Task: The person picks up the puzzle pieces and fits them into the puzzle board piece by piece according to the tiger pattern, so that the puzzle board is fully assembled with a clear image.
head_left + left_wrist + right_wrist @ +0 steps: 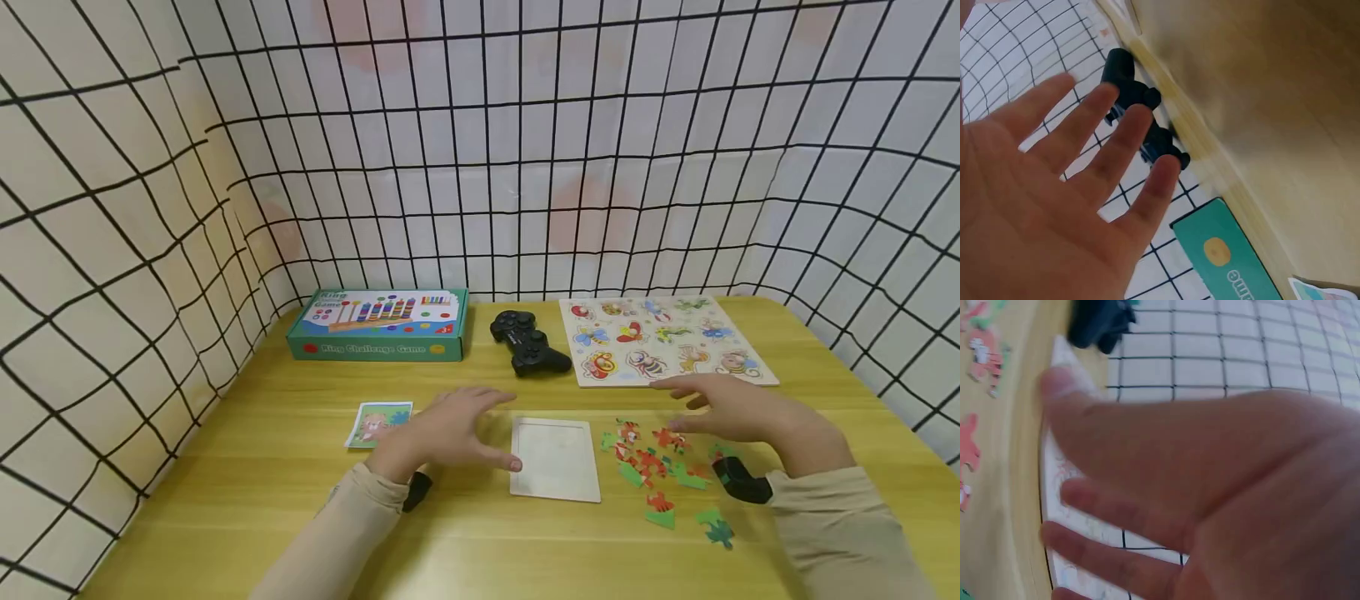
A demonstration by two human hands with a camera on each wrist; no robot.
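My left hand [457, 429] hovers over the table with fingers spread, between a small picture card [380, 423] and a blank wooden puzzle tray [557, 460]; it holds nothing. In the left wrist view its fingers [1129, 137] are extended and apart. Above a scatter of red and green jigsaw pieces [651, 463] is my right hand [738, 412], its fingers loosely extended and gripping nothing. Some of those pieces, such as an orange tiger piece [985, 353], appear at the left of the right wrist view. The card shows a pinkish animal on green.
A green Ring Challenge Game box [377, 327] stands at the back left. Beside it lies a black game controller [527, 342]. A wooden board with insect pictures [663, 342] lies at the back right. White cloth with a black grid [510, 150] walls the table's back and sides.
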